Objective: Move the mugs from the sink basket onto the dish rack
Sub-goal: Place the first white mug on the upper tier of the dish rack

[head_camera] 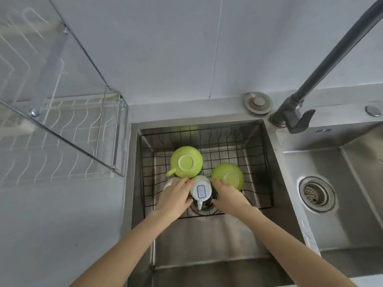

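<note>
A black wire sink basket (238,141) sits in the left sink basin. Two green mugs stand upside down in it, one at the back left (186,161) and one at the right (228,175). A white mug with a blue label (201,188) is upside down between my hands, its handle pointing toward me. My left hand (176,196) wraps over a second white mug (169,181), which is mostly hidden under it. My right hand (228,196) grips the near left side of the right green mug. The white wire dish rack (83,125) stands on the counter at the left.
A dark faucet (310,79) rises at the back right, its spout out of view. A second basin with a round drain (316,193) lies to the right. A chrome frame (112,129) surrounds the dish rack next to the sink's left edge.
</note>
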`<state>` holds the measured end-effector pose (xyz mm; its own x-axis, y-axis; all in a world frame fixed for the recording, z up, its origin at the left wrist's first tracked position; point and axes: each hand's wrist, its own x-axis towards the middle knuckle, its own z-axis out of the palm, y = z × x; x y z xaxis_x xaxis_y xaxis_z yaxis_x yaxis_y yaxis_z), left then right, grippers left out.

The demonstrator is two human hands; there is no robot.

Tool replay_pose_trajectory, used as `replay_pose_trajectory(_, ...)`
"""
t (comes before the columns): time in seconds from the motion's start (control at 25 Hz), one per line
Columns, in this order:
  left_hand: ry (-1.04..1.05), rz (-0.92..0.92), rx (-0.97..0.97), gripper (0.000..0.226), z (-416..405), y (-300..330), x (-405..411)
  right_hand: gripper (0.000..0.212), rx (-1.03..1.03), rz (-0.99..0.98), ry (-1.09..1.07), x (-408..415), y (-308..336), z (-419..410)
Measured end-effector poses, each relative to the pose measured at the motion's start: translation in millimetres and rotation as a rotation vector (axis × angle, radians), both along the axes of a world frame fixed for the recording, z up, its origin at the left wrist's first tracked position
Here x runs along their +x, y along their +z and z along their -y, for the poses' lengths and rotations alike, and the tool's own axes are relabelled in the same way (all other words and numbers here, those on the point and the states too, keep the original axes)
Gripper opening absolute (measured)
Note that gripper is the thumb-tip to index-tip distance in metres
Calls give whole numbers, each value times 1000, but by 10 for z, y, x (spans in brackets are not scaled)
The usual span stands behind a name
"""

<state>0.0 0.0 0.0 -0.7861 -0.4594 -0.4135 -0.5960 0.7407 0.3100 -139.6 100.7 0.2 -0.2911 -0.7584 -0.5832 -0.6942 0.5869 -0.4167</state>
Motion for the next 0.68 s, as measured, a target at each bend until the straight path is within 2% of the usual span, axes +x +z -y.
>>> replay_pose_trajectory(0.24, -47, 75, -48, 62, 43, -274, -160, 68, 13, 17, 39, 3, -280, 114)
replay_pose_trajectory(0.32, -42, 14, -122, 65, 40, -353, -170, 71, 7, -1, 60, 36, -331, 161)
replay_pose_trajectory(0.48, -104, 31, -242, 75, 38, -424, -227, 71, -63, -48, 112, 79, -375, 198)
replay_pose_trajectory(0.56, -85, -7, -228, 73, 46, -411, -213, 72, -78, -45, 115, 68, -365, 176)
replay_pose_trajectory(0.68, -9, -37, -105, 64, 24, -333, -187, 71, -96, -42, 110, 70, -308, 137)
